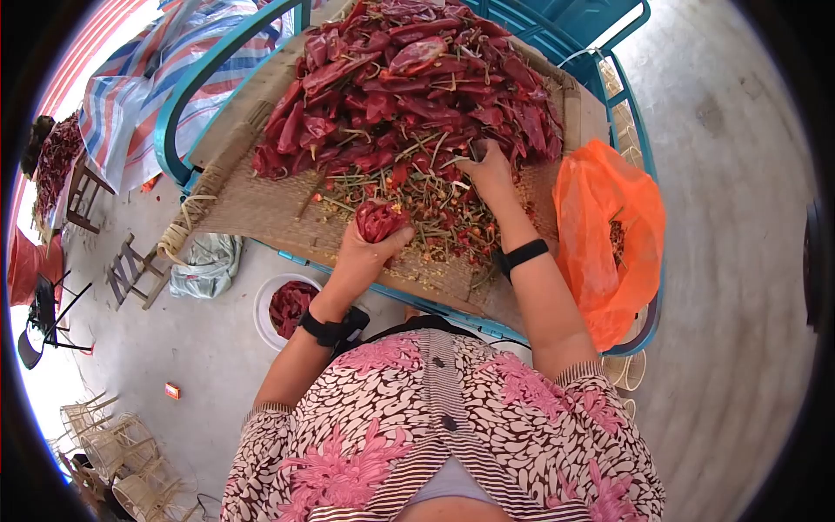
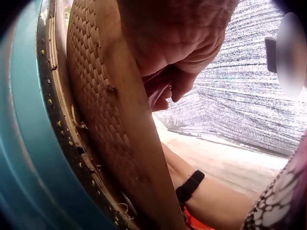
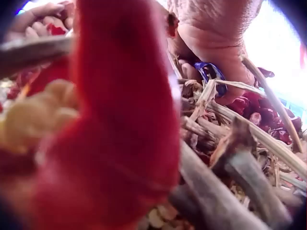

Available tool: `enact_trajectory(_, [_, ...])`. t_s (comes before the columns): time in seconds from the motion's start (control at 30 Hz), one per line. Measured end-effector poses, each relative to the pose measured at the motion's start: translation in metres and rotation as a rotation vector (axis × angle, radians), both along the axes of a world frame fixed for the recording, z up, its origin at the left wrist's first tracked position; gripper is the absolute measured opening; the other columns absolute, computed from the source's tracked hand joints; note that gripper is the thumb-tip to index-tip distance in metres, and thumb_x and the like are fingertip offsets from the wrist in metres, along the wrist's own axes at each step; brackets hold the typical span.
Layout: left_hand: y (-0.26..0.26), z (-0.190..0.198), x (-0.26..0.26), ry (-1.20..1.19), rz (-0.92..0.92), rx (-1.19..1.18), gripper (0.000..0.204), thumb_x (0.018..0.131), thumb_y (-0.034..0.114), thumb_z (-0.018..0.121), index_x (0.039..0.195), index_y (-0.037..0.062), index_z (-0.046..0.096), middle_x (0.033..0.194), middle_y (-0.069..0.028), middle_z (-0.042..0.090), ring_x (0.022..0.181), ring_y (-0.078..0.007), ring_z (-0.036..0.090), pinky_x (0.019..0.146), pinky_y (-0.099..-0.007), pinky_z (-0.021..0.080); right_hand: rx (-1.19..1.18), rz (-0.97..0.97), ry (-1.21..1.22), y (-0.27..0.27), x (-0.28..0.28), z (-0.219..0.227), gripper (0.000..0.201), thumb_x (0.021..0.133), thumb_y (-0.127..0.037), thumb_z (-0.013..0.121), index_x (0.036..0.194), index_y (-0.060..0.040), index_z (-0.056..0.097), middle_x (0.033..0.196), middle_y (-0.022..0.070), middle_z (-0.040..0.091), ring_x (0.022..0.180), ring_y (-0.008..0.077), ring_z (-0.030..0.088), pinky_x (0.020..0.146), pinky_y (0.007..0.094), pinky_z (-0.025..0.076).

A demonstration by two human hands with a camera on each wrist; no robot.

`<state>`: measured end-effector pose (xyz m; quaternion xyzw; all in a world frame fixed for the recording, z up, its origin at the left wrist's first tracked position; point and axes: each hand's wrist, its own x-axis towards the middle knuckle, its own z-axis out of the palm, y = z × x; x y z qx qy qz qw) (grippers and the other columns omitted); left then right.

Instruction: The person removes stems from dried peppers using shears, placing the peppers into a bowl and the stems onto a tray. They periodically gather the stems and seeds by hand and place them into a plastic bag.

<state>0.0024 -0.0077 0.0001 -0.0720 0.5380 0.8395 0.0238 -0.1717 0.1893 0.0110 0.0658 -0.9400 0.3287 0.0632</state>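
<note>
My left hand (image 1: 358, 261) grips a bunch of dried red chilies (image 1: 380, 222) over the front edge of a woven mat (image 1: 235, 209). In the left wrist view the curled left hand (image 2: 177, 38) shows beside the mat's wooden rim. My right hand (image 1: 490, 178) is down among cut stems (image 1: 435, 187) at the foot of the big chili heap (image 1: 417, 87). A small blue looped thing (image 3: 211, 72) shows between the thumb and curled fingers of the right hand (image 3: 216, 43); its kind is hidden. A blurred red chili (image 3: 129, 110) fills the right wrist view's middle.
An orange plastic bag (image 1: 609, 235) stands to the right, inside the teal metal frame (image 1: 170, 130). Below the mat, a white bucket (image 1: 263, 317) holds red chilies. On the floor at left are a wooden stool (image 1: 135, 274) and a grey-green bag (image 1: 207, 265).
</note>
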Motion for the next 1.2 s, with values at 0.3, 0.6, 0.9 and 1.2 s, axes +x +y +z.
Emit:
enact_trajectory(0.3, [-0.002,-0.005,0.003,0.045,-0.007,0.102,0.025,0.083,0.007,0.072,0.1,0.0078,0.053,0.08,0.0048,0.057,0.063,-0.0038,0.049,0.055,-0.0218,0.041,-0.088,-0.08,0.029,0.001,0.048,0.057,0.028,0.085,-0.021,0.066,0.1,0.002,0.06,0.078,0.0082,0.061,0.069,0.0209,0.056,0.065,0.0325,0.044])
enact_trajectory(0.6, [0.005,-0.004,0.004,0.113,-0.013,0.077,0.022,0.085,0.008,0.07,0.103,0.0063,0.059,0.085,0.0039,0.061,0.07,-0.0034,0.053,0.06,-0.0205,0.043,-0.95,-0.15,-0.235,0.02,0.109,0.06,0.014,0.09,-0.018,0.064,0.094,-0.0062,0.058,0.082,0.003,0.061,0.051,0.0064,0.045,0.045,0.0212,0.035])
enact_trajectory(0.9, [0.025,0.025,-0.003,0.107,-0.208,0.264,0.023,0.087,0.015,0.069,0.107,0.0053,0.063,0.082,-0.0004,0.063,0.072,-0.0083,0.057,0.061,-0.0245,0.046,-1.451,0.125,-1.106,0.005,0.146,0.049,0.012,0.091,-0.018,0.062,0.093,-0.0067,0.056,0.076,0.0045,0.062,0.044,0.0035,0.039,0.038,0.0193,0.028])
enact_trajectory(1.2, [0.049,0.049,0.009,0.154,-0.042,-0.076,0.04,0.076,0.0,0.077,0.105,0.0079,0.05,0.091,0.0008,0.06,0.081,-0.0081,0.056,0.075,-0.0241,0.046,-1.154,0.282,-0.561,0.027,0.147,0.086,0.026,0.093,-0.017,0.062,0.115,-0.0031,0.061,0.072,-0.0065,0.054,0.053,-0.0008,0.041,0.044,0.0159,0.029])
